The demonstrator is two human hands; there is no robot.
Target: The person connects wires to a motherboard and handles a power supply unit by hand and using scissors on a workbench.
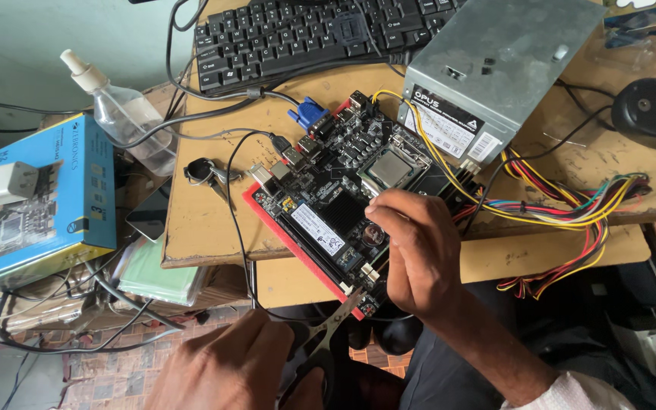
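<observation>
Centrally, a black motherboard (pixel 335 205) with a red edge lies tilted at the desk's (pixel 214 228) front edge, partly overhanging it. The right hand (pixel 419 254) rests curled on the board's near right part, fingertips pinching at a small part there. The left hand (pixel 229 364) grips black-handled scissors (pixel 328 334), blades touching the board's near corner. Just behind sits a grey power supply (pixel 495 61), its coloured wires (pixel 571 212) trailing toward the desk's right edge. A keyboard (pixel 305 30) lies along the back edge.
</observation>
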